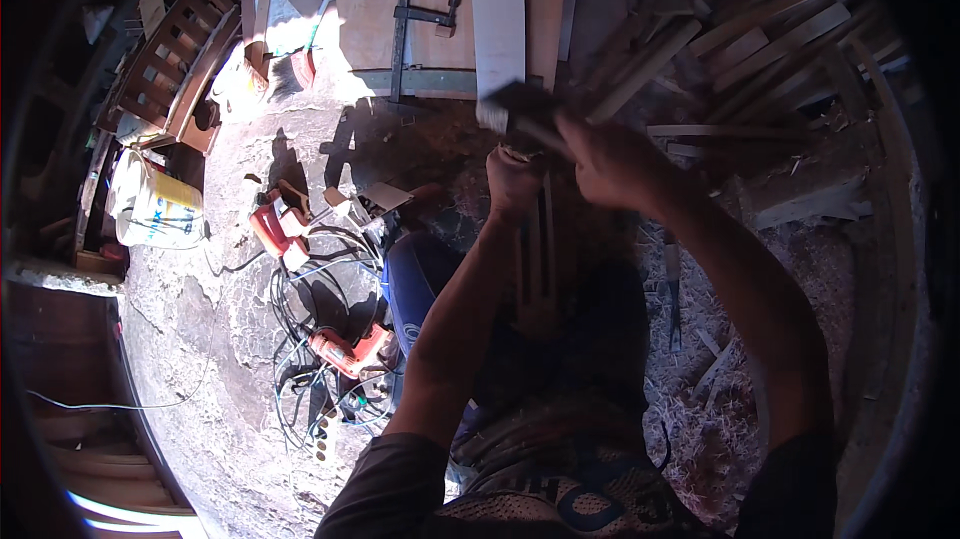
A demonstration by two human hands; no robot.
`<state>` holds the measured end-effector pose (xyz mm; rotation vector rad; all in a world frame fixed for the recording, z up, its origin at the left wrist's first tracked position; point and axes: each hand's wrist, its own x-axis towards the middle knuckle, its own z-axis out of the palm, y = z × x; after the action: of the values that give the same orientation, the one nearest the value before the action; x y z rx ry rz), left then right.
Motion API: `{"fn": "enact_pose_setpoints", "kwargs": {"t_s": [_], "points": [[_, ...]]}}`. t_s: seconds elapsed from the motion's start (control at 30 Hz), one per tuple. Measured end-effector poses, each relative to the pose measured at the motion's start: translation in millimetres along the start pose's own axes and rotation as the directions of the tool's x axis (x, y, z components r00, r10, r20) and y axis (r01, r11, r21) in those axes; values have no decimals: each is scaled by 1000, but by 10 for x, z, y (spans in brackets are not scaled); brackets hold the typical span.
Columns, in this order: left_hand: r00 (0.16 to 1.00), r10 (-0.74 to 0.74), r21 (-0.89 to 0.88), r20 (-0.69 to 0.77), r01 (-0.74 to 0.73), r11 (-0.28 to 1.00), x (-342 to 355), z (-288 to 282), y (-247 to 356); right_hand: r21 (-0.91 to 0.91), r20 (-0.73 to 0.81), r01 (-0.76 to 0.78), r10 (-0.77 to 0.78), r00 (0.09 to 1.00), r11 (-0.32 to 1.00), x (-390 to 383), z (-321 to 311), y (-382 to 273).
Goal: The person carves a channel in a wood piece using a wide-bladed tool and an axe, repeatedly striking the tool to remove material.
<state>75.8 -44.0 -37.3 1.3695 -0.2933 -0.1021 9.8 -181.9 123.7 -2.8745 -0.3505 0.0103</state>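
My right hand [612, 167] is wrapped round the handle of a mallet, whose dark, blocky head [522, 109] is slightly blurred. That head hangs just above and beyond my left hand [513, 182]. The fingers of my left hand are closed on something upright, mostly hidden beneath the mallet head. Under my left hand, long narrow wooden pieces [536, 259] run back between my legs in shadow. On the shavings right of my legs lies a chisel-like tool [674, 297] with a long dark blade.
Boards [498, 9] and a bar clamp [430, 15] lie ahead. Left on the floor are a red drill [348, 351], another red power tool [279, 229] and tangled cables [300, 324]. A white bucket [158, 204] stands farther left. Loose timber [765, 24] is heaped at the far right.
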Motion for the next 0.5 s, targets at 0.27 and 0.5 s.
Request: {"fn": "enact_pose_setpoints", "kwargs": {"t_s": [0.27, 0.5], "points": [[992, -91, 108, -86, 100, 989, 218, -53, -360, 336, -52, -74, 97, 994, 939, -183, -759, -241], [980, -7, 511, -201, 111, 852, 241, 168, -212, 301, -602, -76, 252, 758, 950, 613, -708, 81]]}}
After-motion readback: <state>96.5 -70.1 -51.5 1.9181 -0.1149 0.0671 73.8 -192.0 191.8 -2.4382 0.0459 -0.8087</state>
